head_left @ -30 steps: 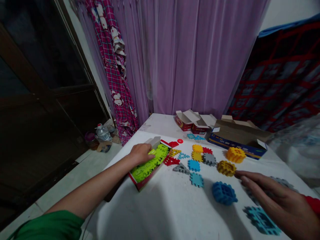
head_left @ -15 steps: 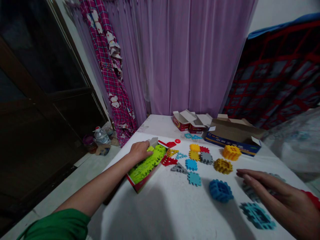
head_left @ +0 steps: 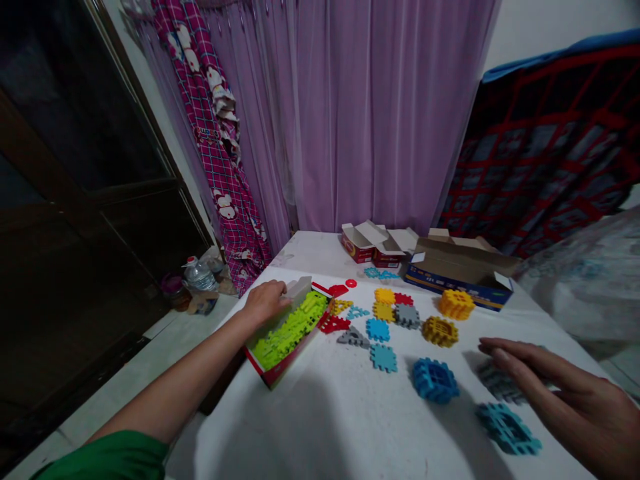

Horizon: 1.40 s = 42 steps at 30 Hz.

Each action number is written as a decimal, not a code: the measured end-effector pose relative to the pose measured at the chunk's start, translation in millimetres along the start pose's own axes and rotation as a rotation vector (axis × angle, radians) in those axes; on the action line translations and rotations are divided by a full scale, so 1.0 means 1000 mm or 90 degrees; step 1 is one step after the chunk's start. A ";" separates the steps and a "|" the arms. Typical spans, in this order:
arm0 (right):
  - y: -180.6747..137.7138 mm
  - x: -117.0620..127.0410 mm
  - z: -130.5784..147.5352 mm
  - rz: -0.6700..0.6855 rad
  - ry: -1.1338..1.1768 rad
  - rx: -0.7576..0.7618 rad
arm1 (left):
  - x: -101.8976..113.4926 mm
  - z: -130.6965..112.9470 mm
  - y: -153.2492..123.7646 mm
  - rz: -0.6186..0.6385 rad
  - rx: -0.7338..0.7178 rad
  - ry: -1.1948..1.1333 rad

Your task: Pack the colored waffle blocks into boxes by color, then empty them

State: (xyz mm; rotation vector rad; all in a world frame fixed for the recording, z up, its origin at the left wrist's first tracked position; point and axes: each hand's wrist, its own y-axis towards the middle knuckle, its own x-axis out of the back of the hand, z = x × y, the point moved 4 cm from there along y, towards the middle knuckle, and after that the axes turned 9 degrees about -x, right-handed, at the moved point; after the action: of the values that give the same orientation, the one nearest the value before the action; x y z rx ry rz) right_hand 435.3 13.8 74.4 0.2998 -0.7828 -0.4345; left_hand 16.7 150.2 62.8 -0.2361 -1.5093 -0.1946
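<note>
My left hand [head_left: 266,304] rests at the upper left side of a small red box, its fingers curled round the raised white flap [head_left: 300,289]. Inside the open red box [head_left: 295,357] lie many lime-green plastic building pieces [head_left: 290,331]. My right hand [head_left: 565,393] hovers at the right, fingers stretched out and holding nothing visible. Beneath it, partly hidden, are grey toothed blocks [head_left: 500,381]. Nearest to it in front lies a teal stack of square frames [head_left: 509,429], with a blue stack [head_left: 435,381] to its left.
Flat toothed squares, such as a teal one [head_left: 383,358], and triangles like a grey one [head_left: 353,337] lie mid-table. Yellow stacks [head_left: 456,305] stand further right. Behind them are an open blue carton [head_left: 455,287] and small red boxes [head_left: 357,251]. A purple curtain [head_left: 370,120] hangs behind the white table.
My left hand has shifted back off the green pieces onto the flap, and more of them shows. The whole view has slid slightly; my right hand stays over the grey blocks.
</note>
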 end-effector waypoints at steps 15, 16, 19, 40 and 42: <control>-0.005 -0.018 0.008 0.074 -0.009 0.030 | -0.019 -0.052 -0.001 0.002 -0.260 0.007; -0.005 -0.018 0.007 0.072 -0.011 0.027 | -0.020 -0.053 -0.002 0.004 -0.259 0.010; -0.004 -0.018 0.007 0.069 -0.017 0.020 | -0.022 -0.053 -0.005 0.005 -0.252 0.011; -0.005 -0.013 0.000 0.046 -0.008 0.028 | -0.012 -0.042 0.015 0.077 -0.122 -0.001; -0.006 -0.012 0.000 0.054 -0.002 0.018 | -0.012 -0.042 0.015 0.079 -0.114 0.001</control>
State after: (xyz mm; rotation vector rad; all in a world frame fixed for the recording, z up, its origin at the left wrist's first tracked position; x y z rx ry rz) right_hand 426.2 14.3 64.8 0.2921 -0.8018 -0.3443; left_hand 60.2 152.7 48.1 -0.4709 -1.4715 -0.2305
